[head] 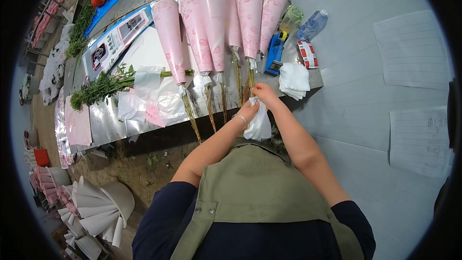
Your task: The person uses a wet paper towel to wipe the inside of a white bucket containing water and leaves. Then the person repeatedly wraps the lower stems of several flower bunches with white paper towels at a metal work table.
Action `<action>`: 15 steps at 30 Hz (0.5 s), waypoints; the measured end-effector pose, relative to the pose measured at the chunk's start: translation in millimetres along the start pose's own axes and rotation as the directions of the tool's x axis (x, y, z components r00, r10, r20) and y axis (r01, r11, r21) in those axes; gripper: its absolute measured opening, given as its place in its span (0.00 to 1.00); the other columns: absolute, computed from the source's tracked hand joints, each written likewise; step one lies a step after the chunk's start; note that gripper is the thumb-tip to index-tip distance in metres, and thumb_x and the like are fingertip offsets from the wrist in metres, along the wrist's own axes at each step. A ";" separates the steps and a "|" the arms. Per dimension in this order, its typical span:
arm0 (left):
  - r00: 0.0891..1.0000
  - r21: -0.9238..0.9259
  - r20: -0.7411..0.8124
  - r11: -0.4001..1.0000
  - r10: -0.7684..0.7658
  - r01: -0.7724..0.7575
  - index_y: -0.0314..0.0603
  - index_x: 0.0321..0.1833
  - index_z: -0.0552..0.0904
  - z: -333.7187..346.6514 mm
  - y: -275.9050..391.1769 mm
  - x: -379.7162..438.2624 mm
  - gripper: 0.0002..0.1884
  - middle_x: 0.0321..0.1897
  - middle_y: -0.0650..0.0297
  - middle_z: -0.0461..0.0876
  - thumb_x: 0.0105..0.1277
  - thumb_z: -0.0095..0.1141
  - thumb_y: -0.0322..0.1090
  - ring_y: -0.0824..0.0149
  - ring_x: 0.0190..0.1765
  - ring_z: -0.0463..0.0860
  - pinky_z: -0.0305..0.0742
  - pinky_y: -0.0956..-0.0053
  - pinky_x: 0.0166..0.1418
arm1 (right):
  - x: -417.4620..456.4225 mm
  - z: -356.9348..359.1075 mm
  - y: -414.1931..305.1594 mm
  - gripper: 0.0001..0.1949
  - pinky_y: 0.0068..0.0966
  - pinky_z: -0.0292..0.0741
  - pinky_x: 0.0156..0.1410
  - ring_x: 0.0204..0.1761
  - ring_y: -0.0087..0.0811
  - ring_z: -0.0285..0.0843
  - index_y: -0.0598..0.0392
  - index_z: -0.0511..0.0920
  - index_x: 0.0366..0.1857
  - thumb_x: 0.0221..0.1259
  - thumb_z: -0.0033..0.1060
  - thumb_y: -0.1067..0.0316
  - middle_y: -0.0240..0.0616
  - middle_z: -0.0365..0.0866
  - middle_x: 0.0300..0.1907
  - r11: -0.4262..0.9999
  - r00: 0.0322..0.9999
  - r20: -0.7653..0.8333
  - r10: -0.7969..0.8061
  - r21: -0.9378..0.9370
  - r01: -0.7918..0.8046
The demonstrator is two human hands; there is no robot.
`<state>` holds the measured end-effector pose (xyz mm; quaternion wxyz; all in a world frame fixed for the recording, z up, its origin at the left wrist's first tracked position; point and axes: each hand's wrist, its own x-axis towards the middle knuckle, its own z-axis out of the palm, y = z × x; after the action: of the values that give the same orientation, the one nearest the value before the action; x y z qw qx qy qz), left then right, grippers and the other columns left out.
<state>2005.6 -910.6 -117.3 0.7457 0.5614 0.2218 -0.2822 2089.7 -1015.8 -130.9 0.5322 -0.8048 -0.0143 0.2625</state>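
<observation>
Several flower bunches in pink printed paper cones lie side by side on the metal table, their stems pointing towards me. My left hand (248, 113), with a bracelet at the wrist, is closed around a thin white wrap (259, 126) at the stem ends of one bunch. The fingers of my right hand (265, 94) pinch the flower stems (250, 76) of that bunch, just above the left. Its pink paper cone (250, 18) rests on the table beyond my hands. White material also binds its stems at the cone's narrow end. The stem tips are hidden.
A blue tape dispenser (275, 53), folded white sheets (294, 80) and a red-and-white packet (308, 55) sit at the right. Two bottles stand behind, by the wall. Loose green stems (104, 86) and clear plastic lie left. Buckets of paper cones (97, 206) stand on the floor.
</observation>
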 end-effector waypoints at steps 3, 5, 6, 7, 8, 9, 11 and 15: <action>0.998 -0.026 -0.012 0.998 0.054 -0.054 0.39 0.54 0.71 0.4 -2.8 -0.6 0.16 0.40 0.66 0.76 0.69 0.44 0.41 0.72 0.39 0.74 0.70 0.75 0.45 | -11.4 -5.4 -6.2 0.09 0.21 0.60 0.28 0.24 0.17 0.61 0.58 0.75 0.23 0.55 0.54 0.64 0.26 0.68 0.20 0.994 0.992 0.103 0.073 0.070 -0.080; 0.996 -0.059 -0.001 0.994 0.091 -0.091 0.39 0.53 0.71 3.6 -4.1 -0.9 0.16 0.40 0.66 0.76 0.69 0.44 0.41 0.72 0.40 0.74 0.70 0.75 0.46 | -20.1 -9.1 -8.5 0.08 0.20 0.62 0.30 0.26 0.18 0.63 0.57 0.76 0.27 0.56 0.53 0.64 0.27 0.70 0.23 0.991 0.984 0.144 0.102 0.076 -0.114; 0.996 -0.080 0.003 0.993 0.089 -0.089 0.39 0.53 0.71 4.5 -4.4 -1.2 0.16 0.40 0.66 0.76 0.69 0.44 0.41 0.71 0.41 0.74 0.69 0.76 0.47 | -23.6 -11.1 -9.6 0.08 0.20 0.64 0.32 0.29 0.18 0.65 0.57 0.77 0.31 0.57 0.52 0.64 0.28 0.72 0.27 0.993 0.983 0.155 0.099 0.055 -0.109; 0.996 -0.100 0.007 0.991 0.088 -0.087 0.39 0.53 0.71 5.0 -4.2 -1.0 0.16 0.40 0.66 0.76 0.69 0.44 0.41 0.71 0.41 0.74 0.69 0.76 0.47 | -26.9 -13.4 -10.3 0.09 0.19 0.65 0.33 0.31 0.18 0.67 0.56 0.78 0.36 0.59 0.51 0.63 0.29 0.75 0.30 0.994 0.982 0.166 0.095 0.034 -0.102; 0.996 -0.109 0.007 0.990 0.087 -0.085 0.39 0.53 0.71 4.4 -4.2 -1.0 0.16 0.40 0.66 0.76 0.69 0.44 0.41 0.71 0.41 0.74 0.69 0.75 0.47 | -35.0 -14.3 -8.6 0.12 0.21 0.66 0.38 0.35 0.20 0.69 0.56 0.76 0.41 0.60 0.49 0.61 0.29 0.75 0.35 0.965 0.987 0.109 0.118 0.220 -0.140; 0.996 -0.119 0.006 0.989 0.086 -0.084 0.39 0.53 0.72 3.3 -3.9 -0.6 0.15 0.40 0.66 0.77 0.69 0.43 0.41 0.71 0.41 0.74 0.70 0.75 0.47 | -48.2 -14.2 -4.6 0.14 0.22 0.67 0.42 0.40 0.22 0.70 0.56 0.74 0.47 0.62 0.48 0.60 0.30 0.76 0.40 0.902 0.987 0.059 0.150 0.400 -0.162; 0.995 -0.130 0.022 0.987 0.093 -0.089 0.40 0.52 0.72 -0.3 -2.8 1.5 0.15 0.40 0.66 0.77 0.70 0.43 0.40 0.71 0.40 0.75 0.71 0.74 0.46 | -75.1 -19.2 4.9 0.19 0.24 0.68 0.49 0.47 0.24 0.70 0.55 0.68 0.56 0.65 0.45 0.57 0.30 0.74 0.48 0.756 0.975 0.113 0.191 0.617 -0.220; 0.992 -0.131 0.098 0.989 0.078 -0.065 0.41 0.51 0.73 -3.6 0.1 3.4 0.13 0.38 0.65 0.78 0.70 0.42 0.38 0.69 0.39 0.76 0.72 0.72 0.44 | -127.9 -13.2 28.2 0.23 0.24 0.65 0.57 0.53 0.24 0.68 0.55 0.64 0.61 0.66 0.44 0.54 0.31 0.72 0.53 0.765 0.936 0.281 0.213 0.548 -0.339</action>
<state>2008.1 -907.7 -120.4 0.8000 0.5051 0.1800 -0.2691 1977.9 -1077.8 -99.3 0.7056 -0.5625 0.1328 0.4100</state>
